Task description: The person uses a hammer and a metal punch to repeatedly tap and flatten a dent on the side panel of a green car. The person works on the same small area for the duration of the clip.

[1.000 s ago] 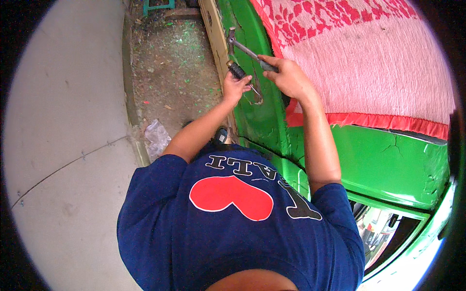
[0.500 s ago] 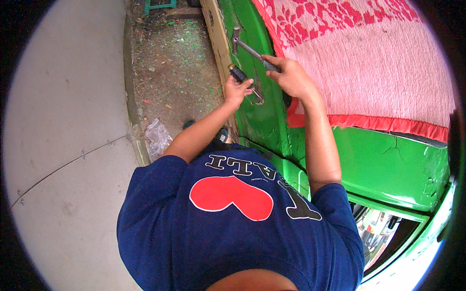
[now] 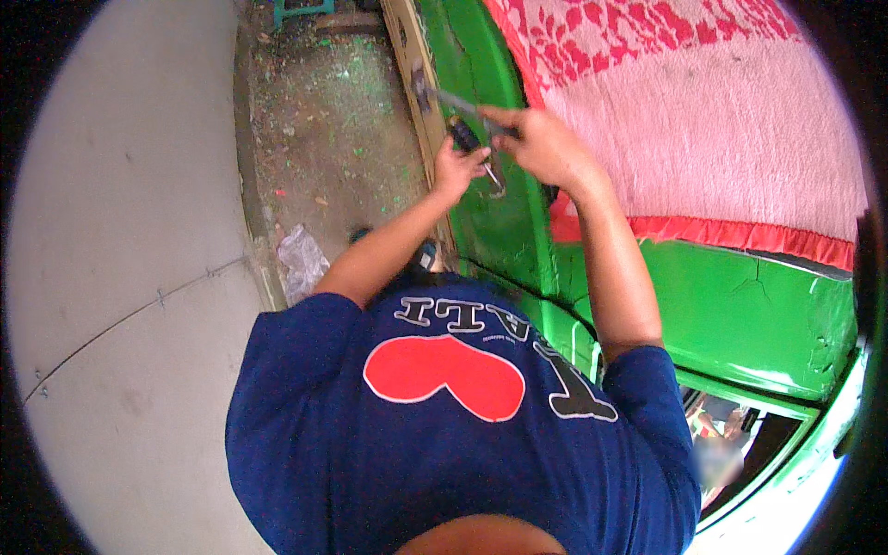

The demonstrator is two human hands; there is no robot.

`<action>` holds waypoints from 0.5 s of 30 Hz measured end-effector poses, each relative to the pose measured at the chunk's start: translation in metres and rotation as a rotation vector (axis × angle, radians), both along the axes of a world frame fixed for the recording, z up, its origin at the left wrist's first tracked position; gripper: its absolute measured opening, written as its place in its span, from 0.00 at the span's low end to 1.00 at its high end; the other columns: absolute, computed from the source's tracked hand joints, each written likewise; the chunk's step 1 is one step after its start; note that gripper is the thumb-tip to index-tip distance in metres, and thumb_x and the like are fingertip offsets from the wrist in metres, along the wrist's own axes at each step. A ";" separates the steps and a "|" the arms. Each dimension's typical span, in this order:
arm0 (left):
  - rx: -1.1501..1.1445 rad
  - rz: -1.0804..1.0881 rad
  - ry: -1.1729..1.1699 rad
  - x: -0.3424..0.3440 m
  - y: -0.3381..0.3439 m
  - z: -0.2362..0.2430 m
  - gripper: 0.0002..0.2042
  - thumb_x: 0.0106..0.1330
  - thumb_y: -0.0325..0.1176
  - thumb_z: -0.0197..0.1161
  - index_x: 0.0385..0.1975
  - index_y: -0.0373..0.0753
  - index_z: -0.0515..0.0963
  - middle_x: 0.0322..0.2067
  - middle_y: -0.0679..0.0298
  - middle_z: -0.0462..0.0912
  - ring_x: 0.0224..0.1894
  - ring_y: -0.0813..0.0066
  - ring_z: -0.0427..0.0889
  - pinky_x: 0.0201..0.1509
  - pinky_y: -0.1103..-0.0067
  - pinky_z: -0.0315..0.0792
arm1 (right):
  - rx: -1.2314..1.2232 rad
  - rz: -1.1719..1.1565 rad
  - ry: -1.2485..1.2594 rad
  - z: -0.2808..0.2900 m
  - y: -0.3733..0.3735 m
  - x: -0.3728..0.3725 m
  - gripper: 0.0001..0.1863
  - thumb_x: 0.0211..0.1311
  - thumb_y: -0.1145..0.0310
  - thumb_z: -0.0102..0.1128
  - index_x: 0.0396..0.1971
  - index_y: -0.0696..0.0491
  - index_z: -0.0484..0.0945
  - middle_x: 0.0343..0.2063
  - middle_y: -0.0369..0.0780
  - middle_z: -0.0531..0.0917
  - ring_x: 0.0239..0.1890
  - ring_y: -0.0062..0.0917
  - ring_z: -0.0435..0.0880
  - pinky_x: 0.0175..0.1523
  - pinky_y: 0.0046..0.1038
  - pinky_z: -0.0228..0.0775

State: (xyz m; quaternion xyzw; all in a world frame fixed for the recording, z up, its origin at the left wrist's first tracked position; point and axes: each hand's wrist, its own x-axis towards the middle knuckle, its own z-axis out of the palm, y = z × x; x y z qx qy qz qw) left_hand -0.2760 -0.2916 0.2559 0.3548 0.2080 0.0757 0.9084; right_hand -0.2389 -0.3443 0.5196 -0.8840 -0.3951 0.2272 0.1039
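My left hand (image 3: 455, 170) is closed round a screwdriver (image 3: 463, 134) with a dark handle. Its thin metal shaft slants down to a scraped, bare patch (image 3: 500, 191) on the green vehicle panel (image 3: 495, 231). In my right hand (image 3: 548, 151) is a hammer (image 3: 455, 100), gripped by the handle. The hammer's head is blurred by motion and hangs over the tan edge strip, up and to the left of the screwdriver's handle end, apart from it.
A pink and red cloth (image 3: 684, 129) covers the vehicle's upper surface at right. Left of the panel runs a dirt strip (image 3: 324, 120) with green flakes and a clear plastic bag (image 3: 302, 259), beside a grey concrete floor (image 3: 129, 231). A teal stool (image 3: 303, 9) stands far off.
The hammer has swung left and slightly down, its head now blurred. My left hand and the screwdriver have shifted slightly right, with the handle tilted more upright.
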 end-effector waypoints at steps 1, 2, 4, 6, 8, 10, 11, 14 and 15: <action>0.009 -0.011 -0.031 -0.001 0.000 0.002 0.23 0.58 0.24 0.68 0.48 0.40 0.62 0.35 0.56 0.81 0.28 0.63 0.85 0.28 0.73 0.83 | 0.112 -0.067 -0.009 -0.002 -0.002 -0.001 0.25 0.55 0.69 0.59 0.56 0.50 0.75 0.41 0.55 0.81 0.44 0.45 0.82 0.51 0.39 0.73; 0.027 -0.021 -0.070 0.001 0.002 0.003 0.23 0.58 0.24 0.68 0.48 0.40 0.62 0.35 0.56 0.81 0.28 0.62 0.85 0.28 0.73 0.83 | 0.234 -0.133 -0.025 -0.003 -0.002 0.001 0.25 0.55 0.68 0.59 0.56 0.50 0.75 0.39 0.55 0.81 0.44 0.46 0.82 0.51 0.40 0.73; 0.035 -0.016 -0.017 0.002 0.005 0.004 0.22 0.58 0.24 0.68 0.47 0.40 0.62 0.35 0.57 0.81 0.29 0.62 0.85 0.29 0.73 0.84 | 0.285 -0.160 -0.022 -0.006 -0.006 0.004 0.24 0.57 0.68 0.58 0.56 0.51 0.74 0.40 0.55 0.81 0.44 0.46 0.82 0.51 0.39 0.72; 0.016 0.003 0.005 0.001 0.003 0.000 0.22 0.59 0.24 0.68 0.46 0.40 0.61 0.34 0.57 0.81 0.29 0.62 0.86 0.29 0.73 0.84 | 0.305 -0.181 -0.015 -0.010 -0.013 0.006 0.25 0.57 0.68 0.58 0.57 0.51 0.74 0.40 0.55 0.81 0.44 0.46 0.82 0.51 0.39 0.72; -0.022 0.034 -0.005 0.000 0.004 -0.004 0.21 0.59 0.24 0.67 0.45 0.40 0.61 0.34 0.57 0.81 0.30 0.62 0.86 0.29 0.73 0.84 | 0.300 -0.197 -0.006 -0.013 -0.021 0.007 0.25 0.57 0.68 0.59 0.57 0.51 0.74 0.40 0.55 0.81 0.45 0.46 0.82 0.52 0.38 0.72; 0.003 0.018 -0.010 -0.003 0.004 -0.007 0.20 0.60 0.24 0.66 0.45 0.41 0.61 0.36 0.55 0.81 0.31 0.58 0.86 0.33 0.70 0.85 | 0.235 -0.224 -0.004 -0.012 -0.026 0.005 0.25 0.56 0.68 0.60 0.57 0.51 0.74 0.40 0.55 0.81 0.45 0.45 0.82 0.52 0.38 0.72; 0.017 0.011 -0.014 -0.003 0.005 -0.009 0.20 0.60 0.24 0.66 0.45 0.41 0.61 0.37 0.54 0.81 0.32 0.56 0.86 0.34 0.68 0.85 | 0.205 -0.237 -0.004 -0.011 -0.027 0.004 0.25 0.56 0.68 0.60 0.57 0.51 0.74 0.41 0.55 0.81 0.45 0.45 0.82 0.52 0.37 0.72; 0.010 -0.037 -0.027 -0.007 0.005 -0.010 0.19 0.61 0.25 0.65 0.44 0.41 0.61 0.38 0.54 0.81 0.34 0.57 0.86 0.35 0.68 0.85 | 0.201 -0.235 -0.027 -0.015 -0.032 0.003 0.26 0.56 0.68 0.60 0.57 0.51 0.74 0.41 0.55 0.81 0.46 0.45 0.82 0.52 0.38 0.71; 0.003 -0.039 -0.027 -0.007 0.005 -0.009 0.19 0.61 0.25 0.66 0.45 0.41 0.61 0.37 0.54 0.81 0.34 0.58 0.86 0.35 0.69 0.85 | 0.182 -0.247 -0.008 -0.016 -0.032 0.003 0.26 0.56 0.69 0.60 0.57 0.52 0.73 0.43 0.54 0.81 0.47 0.41 0.82 0.53 0.35 0.71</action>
